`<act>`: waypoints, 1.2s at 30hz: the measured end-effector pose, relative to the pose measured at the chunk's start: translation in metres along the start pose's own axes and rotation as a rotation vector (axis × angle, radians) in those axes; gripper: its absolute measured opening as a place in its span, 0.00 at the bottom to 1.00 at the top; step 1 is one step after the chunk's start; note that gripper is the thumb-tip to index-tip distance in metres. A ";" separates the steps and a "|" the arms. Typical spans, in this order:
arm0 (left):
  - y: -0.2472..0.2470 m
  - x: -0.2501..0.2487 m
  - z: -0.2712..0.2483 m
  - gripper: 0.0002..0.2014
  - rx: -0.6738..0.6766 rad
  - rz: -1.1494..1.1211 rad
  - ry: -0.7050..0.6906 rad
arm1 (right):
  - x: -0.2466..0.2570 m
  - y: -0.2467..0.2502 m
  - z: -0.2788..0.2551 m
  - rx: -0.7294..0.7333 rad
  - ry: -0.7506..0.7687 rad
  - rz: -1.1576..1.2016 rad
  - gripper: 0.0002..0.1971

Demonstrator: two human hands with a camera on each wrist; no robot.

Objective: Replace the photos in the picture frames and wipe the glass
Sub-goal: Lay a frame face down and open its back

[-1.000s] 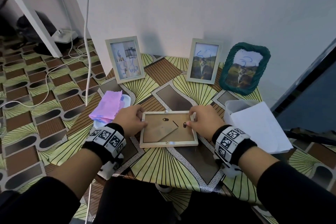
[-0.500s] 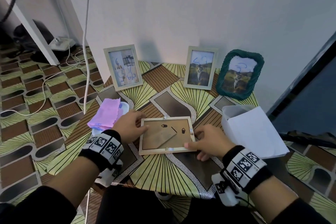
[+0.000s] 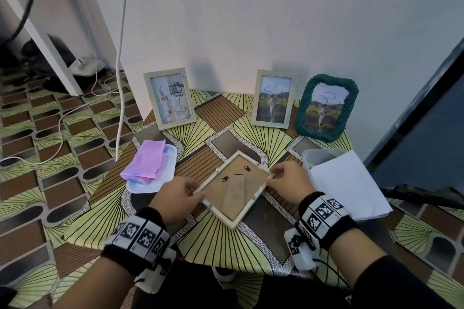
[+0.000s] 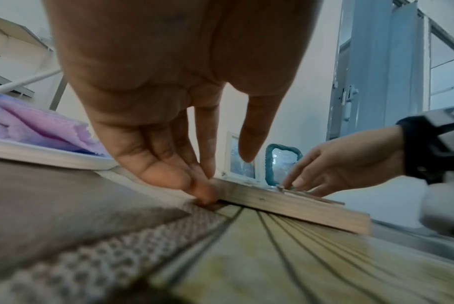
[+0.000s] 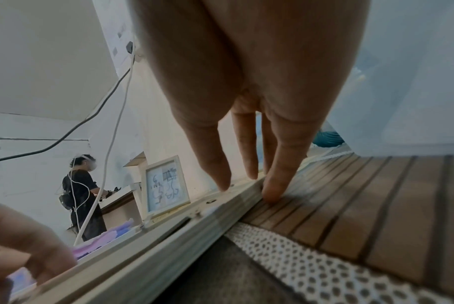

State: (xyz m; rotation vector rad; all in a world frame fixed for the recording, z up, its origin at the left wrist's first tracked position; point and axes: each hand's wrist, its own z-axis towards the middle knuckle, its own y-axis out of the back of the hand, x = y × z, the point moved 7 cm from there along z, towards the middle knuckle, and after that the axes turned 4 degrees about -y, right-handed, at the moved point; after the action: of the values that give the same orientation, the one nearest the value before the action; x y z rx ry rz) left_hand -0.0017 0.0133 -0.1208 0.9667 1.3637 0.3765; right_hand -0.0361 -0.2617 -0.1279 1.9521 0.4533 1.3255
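Observation:
A light wooden picture frame [image 3: 236, 188] lies face down and diagonal on the patterned table [image 3: 226, 241], its brown backing board up. My left hand [image 3: 180, 193] is at its left corner. In the left wrist view the fingertips [image 4: 202, 191] press the corner of the frame [image 4: 285, 203] and the thumb hangs free above it. My right hand [image 3: 286, 180] is at the opposite right corner. In the right wrist view its straight fingers [image 5: 269, 195] touch the top and outer side of the frame [image 5: 168, 236].
Three framed photos with blue scribbles stand against the wall: a pale one [image 3: 170, 99], another pale one [image 3: 273, 99] and a green woven one [image 3: 326, 108]. A pink cloth [image 3: 148, 162] lies on a white tray [image 3: 170, 155]. White sheets [image 3: 351, 188] cover a box at right. A cable [image 3: 120, 83] hangs left.
The frame has turned from square-on to diagonal on the table. My left hand slid to its left corner and my right hand went from the lower right up to the right corner.

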 end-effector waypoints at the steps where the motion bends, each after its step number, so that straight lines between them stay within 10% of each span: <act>1: -0.003 -0.001 -0.006 0.04 0.008 -0.027 -0.003 | 0.002 0.000 0.002 0.004 0.008 0.024 0.17; 18: -0.012 -0.048 -0.012 0.04 0.025 0.191 -0.266 | 0.012 -0.009 -0.022 0.236 0.235 -0.093 0.22; 25: -0.050 -0.101 0.030 0.31 0.365 0.692 -0.633 | 0.013 -0.018 -0.032 0.330 0.296 -0.330 0.30; 36: -0.062 -0.104 0.036 0.27 0.508 0.738 -0.627 | 0.007 -0.017 -0.029 0.356 0.290 -0.351 0.35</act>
State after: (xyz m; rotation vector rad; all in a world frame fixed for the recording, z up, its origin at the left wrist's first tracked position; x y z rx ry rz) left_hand -0.0099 -0.1113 -0.1042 1.8317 0.4897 0.2325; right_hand -0.0577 -0.2345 -0.1297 1.8413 1.1863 1.3647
